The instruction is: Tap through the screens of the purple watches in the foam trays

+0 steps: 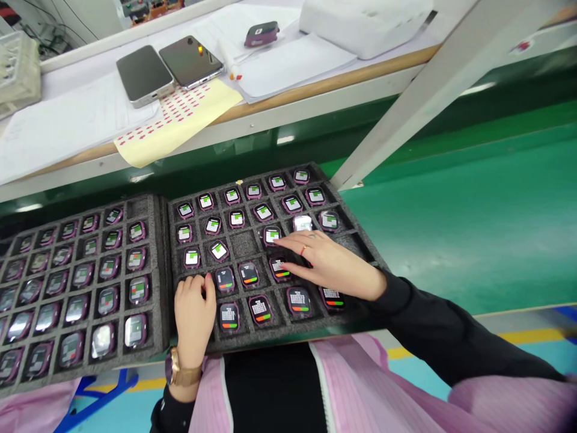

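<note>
In front of me lies a dark grey foam tray (246, 245) divided into square compartments, most holding a purple-framed smartwatch face with a lit screen. My right hand (322, 261) reaches over it from the right, fingers stretched out and thumb apart. Its index fingertip touches the edge of one smartwatch (271, 234), and its thumb tip rests on another smartwatch (278, 272) with a dark screen. My left hand (195, 307) sits on the tray's near left corner with fingers curled downward; whatever lies beneath them is hidden. A gold wristwatch (183, 370) circles my left wrist.
A second foam tray (155, 270) full of purple smartwatches adjoins on the left. Above stands a bench with two phones (145, 75), a yellow sticker sheet (180, 120), papers, a marker and a purple smartwatch (261, 34). A white slanted post (406, 108) rises at the right.
</note>
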`<state>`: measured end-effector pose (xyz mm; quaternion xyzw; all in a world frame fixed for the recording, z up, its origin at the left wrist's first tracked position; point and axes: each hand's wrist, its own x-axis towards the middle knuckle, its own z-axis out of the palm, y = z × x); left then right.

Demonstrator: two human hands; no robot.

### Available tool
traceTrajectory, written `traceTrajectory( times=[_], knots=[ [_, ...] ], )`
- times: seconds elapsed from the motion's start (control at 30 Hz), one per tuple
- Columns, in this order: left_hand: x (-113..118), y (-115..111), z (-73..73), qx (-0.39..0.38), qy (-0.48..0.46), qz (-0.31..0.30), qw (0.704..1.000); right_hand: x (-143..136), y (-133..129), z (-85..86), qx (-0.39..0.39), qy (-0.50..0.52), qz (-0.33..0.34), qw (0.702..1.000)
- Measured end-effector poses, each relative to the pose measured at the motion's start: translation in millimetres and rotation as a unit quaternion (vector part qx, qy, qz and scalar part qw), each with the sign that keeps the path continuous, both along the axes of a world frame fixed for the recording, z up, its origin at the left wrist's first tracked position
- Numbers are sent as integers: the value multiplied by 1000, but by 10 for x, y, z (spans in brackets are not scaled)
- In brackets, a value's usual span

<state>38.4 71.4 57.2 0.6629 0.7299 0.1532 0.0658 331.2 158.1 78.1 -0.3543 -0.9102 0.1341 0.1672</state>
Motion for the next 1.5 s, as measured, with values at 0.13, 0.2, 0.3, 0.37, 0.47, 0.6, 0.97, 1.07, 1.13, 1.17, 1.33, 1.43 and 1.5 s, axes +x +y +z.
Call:
traceTrajectory(
  times=[0.13,0.2,0.3,0.37,0.47,0.6,0.97,1.07,1.13,1.17,1.33,1.43,1.5],
  knots=[
    [-13,24,3,-4,-2,-1,1000,-65,35,-41,20,30,-13,999],
    [-15,31,6,-5,-2,-1,1000,-109,43,-74,15,23,0,1000],
    [-12,29,12,-7,0,2,1000,-147,44,-98,6,4,21,1000],
    [-8,22,14,-10,1,2,1000,-132,46,-85,2,2,19,1000],
    [-7,15,10,-15,2,3,1000,-38,59,-50,-1,22,-17,1000],
    [-11,24,-2,-16,1,2,1000,158,76,-69,15,57,-97,994],
    [-28,-145,24,-1,-66,-19,998,291,4,-190,45,34,-113,992],
    [-12,-255,21,16,-85,-11,996,301,16,-191,60,15,-108,992],
    [-3,-301,16,24,-86,-4,996,340,24,-184,68,33,-119,990],
    [-2,-310,15,24,-85,-2,996,370,26,-179,71,46,-130,988],
    [-34,-186,42,-22,-56,7,998,566,14,-188,83,81,-190,975],
    [-35,-32,82,-57,-2,9,998,655,-15,-211,83,83,-210,971],
    [-19,55,108,-74,30,15,997,685,-37,-224,77,81,-216,970]
  ],
)
